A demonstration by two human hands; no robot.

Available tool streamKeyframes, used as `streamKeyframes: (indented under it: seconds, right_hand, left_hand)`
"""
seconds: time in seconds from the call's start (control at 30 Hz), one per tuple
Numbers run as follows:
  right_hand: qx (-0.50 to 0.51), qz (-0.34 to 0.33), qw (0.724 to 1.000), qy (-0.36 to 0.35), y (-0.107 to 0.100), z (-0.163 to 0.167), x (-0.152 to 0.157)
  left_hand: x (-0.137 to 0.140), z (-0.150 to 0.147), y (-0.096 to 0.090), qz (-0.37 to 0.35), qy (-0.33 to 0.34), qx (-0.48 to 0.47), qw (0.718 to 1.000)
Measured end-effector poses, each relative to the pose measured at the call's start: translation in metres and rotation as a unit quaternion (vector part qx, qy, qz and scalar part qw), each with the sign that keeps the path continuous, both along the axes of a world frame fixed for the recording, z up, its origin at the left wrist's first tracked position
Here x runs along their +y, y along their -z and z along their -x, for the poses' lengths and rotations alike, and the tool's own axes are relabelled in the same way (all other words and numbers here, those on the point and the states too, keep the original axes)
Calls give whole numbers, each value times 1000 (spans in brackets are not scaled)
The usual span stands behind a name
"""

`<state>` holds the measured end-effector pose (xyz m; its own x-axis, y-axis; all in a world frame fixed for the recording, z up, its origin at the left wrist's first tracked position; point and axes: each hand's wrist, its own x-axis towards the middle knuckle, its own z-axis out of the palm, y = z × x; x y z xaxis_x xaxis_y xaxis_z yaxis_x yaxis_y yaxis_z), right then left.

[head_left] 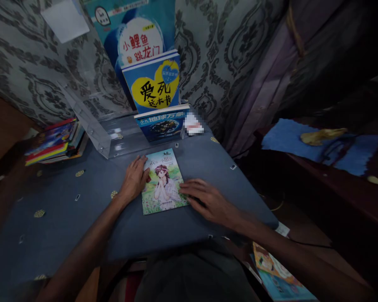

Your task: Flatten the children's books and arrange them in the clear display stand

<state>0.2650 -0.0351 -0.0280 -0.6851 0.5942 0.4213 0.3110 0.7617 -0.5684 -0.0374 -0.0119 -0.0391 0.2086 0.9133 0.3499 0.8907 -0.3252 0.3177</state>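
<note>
My left hand [135,177] is lying palm-down along the upper left edge of the booklet [164,184], fingers pointing away from me; my right hand [208,199] is pointing leftward, loosely open, fingertips touching the right edge; neither is gripping; the booklet is lying flat on the blue-grey table [88,222], below upright books [159,90].

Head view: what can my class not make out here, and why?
Head view:
Teal carp book: top cut off by upper edge, bottom behind heart-cover book.
White item: details pixelated.
Lower-right book: bottom cut off by lower edge.
Paperback: part of left edge under left hand.
</note>
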Motion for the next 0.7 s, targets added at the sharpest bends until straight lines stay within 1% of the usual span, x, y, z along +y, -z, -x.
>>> streamKeyframes:
  seconds: [0.17, 0.27, 0.37, 0.47, 0.53, 0.6, 0.7]
  right_hand:
    - [-50, -22, 998, 44, 11, 16, 28]
    - [-66, -30, 996, 44, 15, 25, 47]
    - [-84, -37, 995, 38, 16, 36, 66]
    - [-109, -33, 992, 59, 14, 47, 82]
    - [-123, -39, 988, 78, 12, 53, 87]
    - [-131, -62, 985, 94, 9, 57, 88]
    - [-134, -98, 982, 93, 6, 64, 85]
  left_hand:
    - [-1, 1, -1, 7, -1, 2, 1000]
    - [0, 2, -2, 5, -4, 0, 1000]
    - [1, 2, 0, 7, -10, -3, 1000]
    - [2, 2, 1, 4, -9, -5, 1000]
    - [1, 2, 0, -2, -8, -3, 1000]
    - [1, 2, -1, -8, -18, 7, 1000]
    - [0, 2, -5, -16, -47, 33, 998]
